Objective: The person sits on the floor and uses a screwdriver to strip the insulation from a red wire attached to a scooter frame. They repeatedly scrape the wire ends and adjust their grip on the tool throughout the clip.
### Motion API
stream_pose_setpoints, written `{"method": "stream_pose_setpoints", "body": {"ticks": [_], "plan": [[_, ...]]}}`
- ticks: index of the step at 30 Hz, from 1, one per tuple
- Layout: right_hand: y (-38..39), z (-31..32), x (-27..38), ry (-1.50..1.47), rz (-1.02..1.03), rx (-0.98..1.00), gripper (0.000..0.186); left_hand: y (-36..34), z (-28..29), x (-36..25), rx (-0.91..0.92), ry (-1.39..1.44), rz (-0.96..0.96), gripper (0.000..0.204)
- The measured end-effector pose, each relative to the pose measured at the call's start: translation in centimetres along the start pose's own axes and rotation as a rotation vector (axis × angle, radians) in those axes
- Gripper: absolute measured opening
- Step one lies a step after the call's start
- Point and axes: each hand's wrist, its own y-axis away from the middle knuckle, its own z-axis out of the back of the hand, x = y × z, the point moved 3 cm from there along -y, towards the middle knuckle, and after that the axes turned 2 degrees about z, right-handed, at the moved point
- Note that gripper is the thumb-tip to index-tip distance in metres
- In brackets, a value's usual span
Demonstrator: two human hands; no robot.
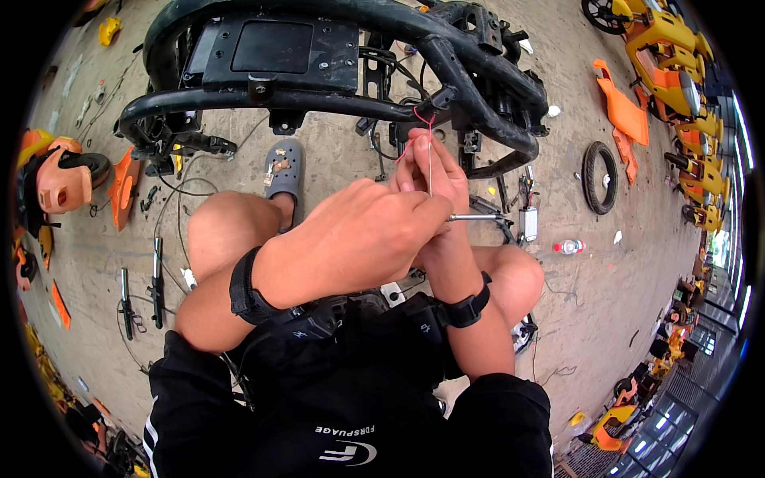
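Observation:
My left hand [374, 223] reaches across in front of my right, fingers curled around a slim metal tool [476, 217] whose shaft sticks out to the right. My right hand [438, 175], partly hidden behind it, pinches red wire [429, 119] and a thin pale strand that runs down between both hands. The red wire loops at a lower tube of the black metal vehicle frame [280, 48], just above my fingers. Black cables hang inside that frame.
A grey clog [284, 167] is on my foot under the frame. On the concrete floor lie shock absorbers [157, 279], orange panels [617, 111], a tire [599, 177], a silver box [527, 223] and a bottle [569, 247]. Yellow scooters [661, 64] line the right side.

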Motion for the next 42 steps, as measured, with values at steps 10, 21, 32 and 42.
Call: {"method": "stream_pose_setpoints", "body": {"ticks": [10, 21, 32, 42], "plan": [[-0.3, 0.1, -0.2, 0.015, 0.014, -0.013, 0.025, 0.0, 0.1, -0.1, 0.002, -0.006, 0.009, 0.014], [-0.4, -0.3, 0.0, 0.031, 0.026, -0.024, 0.025, 0.0, 0.0, 0.1, 0.002, 0.023, 0.015, 0.014], [-0.4, -0.4, 0.3, 0.077, -0.021, -0.012, 0.022, 0.1, -0.1, 0.2, -0.005, 0.046, 0.031, 0.014], [0.2, 2.8, 3.6, 0.357, 0.113, -0.106, 0.026, 0.5, -0.2, 0.7, -0.03, 0.077, -0.002, 0.015]]}}
